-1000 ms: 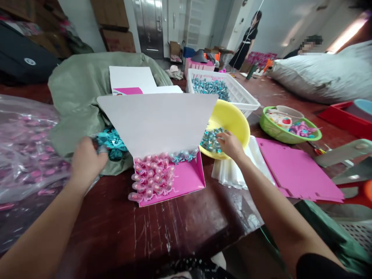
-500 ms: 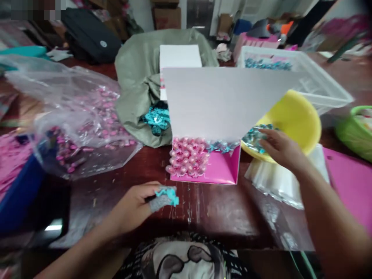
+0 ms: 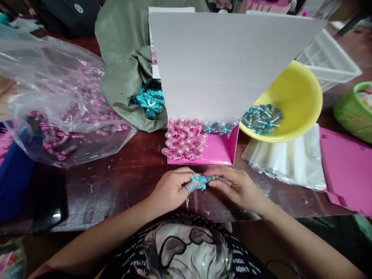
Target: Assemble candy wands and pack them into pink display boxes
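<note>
My left hand (image 3: 171,190) is closed on a small turquoise plastic piece (image 3: 200,181), with grey wrapping around its finger or thumb. Meeting it from the other side, my right hand (image 3: 240,188) pinches a slim clear tube (image 3: 213,178) with coloured bits inside. The tube's end touches the turquoise piece; whether it sits inside cannot be told. Just beyond my hands stands an open pink-lined box (image 3: 222,153), its white lid raised. Pink clear-topped tubes (image 3: 186,141) fill its left part, and a row of teal ones (image 3: 219,127) lies along the back right.
At right, a yellow bowl (image 3: 305,97) holds teal-ended tubes (image 3: 263,118), beside clear plastic sleeves (image 3: 287,166) and a pink panel (image 3: 348,170). A clear bag (image 3: 55,100) of pink tubes lies left. Turquoise pieces (image 3: 151,101) show in a grey-green sack (image 3: 119,73).
My right hand has left the yellow bowl and come to the middle, now with a tube. My left hand has moved right to meet it. The view has tilted down.
</note>
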`<action>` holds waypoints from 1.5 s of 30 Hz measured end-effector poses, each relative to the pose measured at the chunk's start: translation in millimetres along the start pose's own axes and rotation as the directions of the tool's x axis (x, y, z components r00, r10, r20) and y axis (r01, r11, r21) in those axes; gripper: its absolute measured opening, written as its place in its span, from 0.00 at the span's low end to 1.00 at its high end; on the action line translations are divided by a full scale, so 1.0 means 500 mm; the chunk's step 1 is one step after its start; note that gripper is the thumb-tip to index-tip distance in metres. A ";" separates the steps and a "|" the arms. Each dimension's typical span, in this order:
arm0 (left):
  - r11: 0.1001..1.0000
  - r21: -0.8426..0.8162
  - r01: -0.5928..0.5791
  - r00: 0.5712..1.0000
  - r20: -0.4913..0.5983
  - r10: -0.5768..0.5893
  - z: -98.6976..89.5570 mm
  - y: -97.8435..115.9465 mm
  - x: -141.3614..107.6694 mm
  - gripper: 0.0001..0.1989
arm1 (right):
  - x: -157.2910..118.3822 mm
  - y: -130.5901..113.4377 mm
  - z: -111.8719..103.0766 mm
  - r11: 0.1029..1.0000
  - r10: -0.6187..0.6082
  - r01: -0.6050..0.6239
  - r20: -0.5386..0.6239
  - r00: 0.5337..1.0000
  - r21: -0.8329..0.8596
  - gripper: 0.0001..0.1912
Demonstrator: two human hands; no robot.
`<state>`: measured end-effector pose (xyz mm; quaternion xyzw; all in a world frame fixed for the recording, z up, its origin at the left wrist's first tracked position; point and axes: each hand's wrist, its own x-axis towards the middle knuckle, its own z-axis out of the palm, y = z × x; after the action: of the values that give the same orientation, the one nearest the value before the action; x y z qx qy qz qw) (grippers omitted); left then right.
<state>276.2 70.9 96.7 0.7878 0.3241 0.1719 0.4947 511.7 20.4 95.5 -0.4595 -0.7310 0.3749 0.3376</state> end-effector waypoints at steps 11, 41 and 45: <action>0.980 0.190 -0.055 0.998 -0.006 0.057 0.023 -0.030 0.001 0.18 | -0.016 0.002 0.011 0.971 0.194 -0.189 0.019 0.981 -0.143 0.23; 0.832 -0.508 0.222 0.964 -0.013 -0.265 0.029 0.012 0.016 0.12 | -0.039 -0.001 -0.013 0.991 0.030 -0.023 -0.054 0.998 0.136 0.17; 0.935 -0.345 0.086 0.984 -0.117 -0.134 0.033 0.010 0.012 0.12 | -0.029 0.000 0.016 0.989 0.084 -0.065 -0.140 0.987 0.137 0.14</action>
<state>292.1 62.7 93.5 0.6578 0.3667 0.2513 0.6080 510.2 4.9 89.2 -0.4894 -0.6604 0.4002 0.4052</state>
